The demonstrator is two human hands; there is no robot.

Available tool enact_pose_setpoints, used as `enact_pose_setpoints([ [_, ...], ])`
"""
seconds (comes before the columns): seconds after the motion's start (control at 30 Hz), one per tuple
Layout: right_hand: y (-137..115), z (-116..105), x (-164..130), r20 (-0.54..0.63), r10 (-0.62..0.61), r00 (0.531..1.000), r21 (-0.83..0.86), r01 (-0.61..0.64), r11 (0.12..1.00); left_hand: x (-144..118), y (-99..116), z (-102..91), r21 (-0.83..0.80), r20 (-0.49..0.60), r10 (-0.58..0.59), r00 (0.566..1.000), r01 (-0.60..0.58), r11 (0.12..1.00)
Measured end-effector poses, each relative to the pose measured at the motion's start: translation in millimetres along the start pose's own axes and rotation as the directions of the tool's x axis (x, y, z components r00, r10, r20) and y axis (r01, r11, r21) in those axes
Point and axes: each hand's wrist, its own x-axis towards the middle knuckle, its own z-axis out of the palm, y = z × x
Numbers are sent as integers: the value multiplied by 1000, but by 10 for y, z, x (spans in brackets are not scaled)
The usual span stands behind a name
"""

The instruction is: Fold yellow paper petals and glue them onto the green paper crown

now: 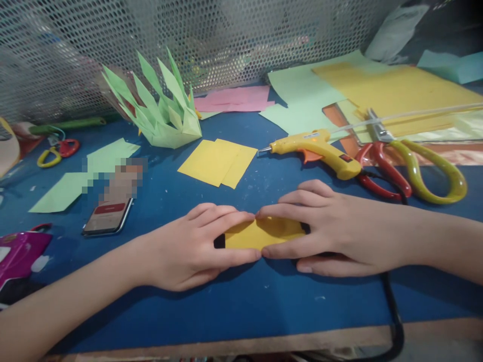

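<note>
Near the front of the blue table, my left hand [196, 246] and my right hand [324, 226] meet over a small folded piece of yellow paper [260, 236]. Thumb and forefinger of each hand press along its long edges, the fingertips almost touching at the middle. Part of the paper is hidden beneath my fingers. Just beyond it lie several overlapping yellow paper pieces [215, 161]. To their right rests a yellow hot glue gun [317, 151] with an orange trigger, its nozzle pointing left.
Large scissors [430, 166] lie right of the glue gun, near stacked green and yellow sheets [400, 95]. A green folded-paper piece [166, 115] stands at the back. Left are a phone [109, 211], small scissors [58, 151] and a purple object [22, 256]. A black cable [392, 306] crosses the front edge.
</note>
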Motion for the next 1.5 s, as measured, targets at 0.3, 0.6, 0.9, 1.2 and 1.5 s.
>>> enact_pose_setpoints([
  [0.3,31,-56,-120,-52,38,998,19,-37,999,-57,-13,-123,-20,2,-51,999,51,998],
  [0.6,23,-147,-146,-100,27,995,102,-16,995,-66,-47,-253,-147,36,-55,998,60,987],
  [0.9,69,-68,-113,-307,132,943,78,-113,991,-102,-99,-221,-331,-41,-163,986,141,933],
  [1.2,-73,-38,-2,-188,216,958,314,-150,937,25,22,68,-125,-347,-164,924,128,984],
  [1.5,-140,-47,15,-137,252,958,387,-182,904,-8,-14,153,-38,-382,-168,909,166,985],
])
